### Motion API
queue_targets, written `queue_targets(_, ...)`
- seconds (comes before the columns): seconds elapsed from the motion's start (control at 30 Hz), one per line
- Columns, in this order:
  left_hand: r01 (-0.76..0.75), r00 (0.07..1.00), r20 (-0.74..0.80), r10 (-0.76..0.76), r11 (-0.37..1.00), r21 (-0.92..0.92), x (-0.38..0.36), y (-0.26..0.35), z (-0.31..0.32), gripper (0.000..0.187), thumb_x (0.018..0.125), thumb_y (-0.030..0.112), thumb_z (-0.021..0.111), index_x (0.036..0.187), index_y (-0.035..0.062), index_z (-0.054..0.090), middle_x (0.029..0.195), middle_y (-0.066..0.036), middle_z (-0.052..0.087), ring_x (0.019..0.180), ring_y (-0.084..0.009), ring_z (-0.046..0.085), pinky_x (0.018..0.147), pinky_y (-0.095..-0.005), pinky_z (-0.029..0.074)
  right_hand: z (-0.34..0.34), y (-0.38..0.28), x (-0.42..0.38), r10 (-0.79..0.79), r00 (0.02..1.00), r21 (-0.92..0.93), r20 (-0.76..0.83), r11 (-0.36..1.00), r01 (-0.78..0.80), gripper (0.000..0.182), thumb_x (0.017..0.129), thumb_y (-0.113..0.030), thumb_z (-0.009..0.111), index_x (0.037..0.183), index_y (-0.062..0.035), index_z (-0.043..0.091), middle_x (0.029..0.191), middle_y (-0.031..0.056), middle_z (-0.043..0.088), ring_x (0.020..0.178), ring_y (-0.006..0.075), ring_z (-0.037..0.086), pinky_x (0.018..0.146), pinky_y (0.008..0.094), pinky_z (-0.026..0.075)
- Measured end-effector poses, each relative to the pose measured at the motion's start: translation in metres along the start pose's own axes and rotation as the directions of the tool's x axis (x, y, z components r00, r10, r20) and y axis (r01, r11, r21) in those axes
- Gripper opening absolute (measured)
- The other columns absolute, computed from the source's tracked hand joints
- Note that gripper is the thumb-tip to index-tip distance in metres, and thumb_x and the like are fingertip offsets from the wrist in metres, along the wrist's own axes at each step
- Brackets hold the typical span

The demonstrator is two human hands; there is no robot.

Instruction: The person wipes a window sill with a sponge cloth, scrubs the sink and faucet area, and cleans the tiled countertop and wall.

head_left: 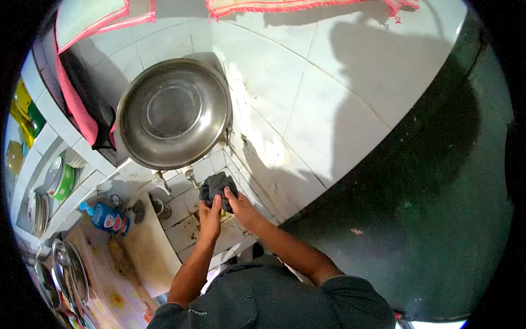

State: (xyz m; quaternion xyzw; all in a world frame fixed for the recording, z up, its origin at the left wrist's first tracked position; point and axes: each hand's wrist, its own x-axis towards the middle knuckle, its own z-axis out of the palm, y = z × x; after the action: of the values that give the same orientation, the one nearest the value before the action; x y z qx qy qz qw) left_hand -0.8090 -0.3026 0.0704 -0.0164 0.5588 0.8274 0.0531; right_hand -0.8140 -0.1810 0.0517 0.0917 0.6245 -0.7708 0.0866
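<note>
Between both hands is a crumpled dark grey cloth [217,185], bunched into a ball. My left hand [209,215] grips it from the lower left, thumb pointing up. My right hand [240,207] closes on its lower right side, the thumb pressed against the fabric. Most of the fingers are hidden behind the cloth. Just past it, a metal tap [190,176] sticks out, with a second tap [161,183] to its left. A large round steel pan [175,148] stands above the taps, against the tiled wall.
Below my hands is a stained tiled basin [181,234]. On the left counter [148,252] stands a blue bottle [109,218]. Farther left are a steel bowl with utensils [79,268], stacked plates [38,215] and a green bowl [64,183]. Cloths with pink edges [307,6] hang overhead.
</note>
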Motion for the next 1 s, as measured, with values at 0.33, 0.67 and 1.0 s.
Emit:
queue_targets(0.33, 0.019, 0.982, 0.185, 0.028, 0.969, -0.248, 0.035, 0.094, 0.068, 0.046, 0.089, 0.019, 0.067, 0.125, 0.0006, 0.043, 0.114, -0.012, 0.059, 0.099, -0.0208, 0.062, 0.082, -0.0335, 0.052, -0.032, -0.033, -0.041, -0.071, 0.927, 0.426, -0.369, 0.873, 0.236, 0.044, 0.097, -0.043, 0.047, 0.112, -0.0046, 0.060, 0.100, 0.0069, 0.060, 0.092, 0.0180, 0.059, 0.086, 0.0337, 0.047)
queue_targets(0.67, -0.802, 0.521, 0.400, 0.754, 0.593, -0.075, 0.020, 0.217, 0.230, 0.048, 0.070, 0.011, 0.081, 0.110, 0.0037, 0.055, 0.105, -0.011, 0.060, 0.094, -0.0185, 0.060, 0.080, -0.0310, 0.050, -0.035, -0.013, -0.052, 0.048, 0.983, 0.246, -0.175, 0.969, -0.004, 0.028, 0.089, -0.025, 0.062, 0.103, -0.0009, 0.062, 0.089, 0.0046, 0.063, 0.078, 0.0130, 0.060, 0.074, 0.0260, 0.049)
queue_targets(1.0, -0.859, 0.507, 0.483, 0.714, 0.372, 0.353, -0.004, 0.092, 0.191, 0.050, 0.061, 0.003, 0.083, 0.106, 0.0028, 0.061, 0.116, -0.020, 0.057, 0.108, -0.0349, 0.058, 0.089, -0.0391, 0.049, -0.084, 0.047, -0.048, 0.042, 0.999, -0.019, 0.029, 0.999, -0.041, 0.027, 0.091, -0.021, 0.059, 0.102, 0.0029, 0.061, 0.086, 0.0054, 0.064, 0.072, 0.0125, 0.059, 0.066, 0.0268, 0.049)
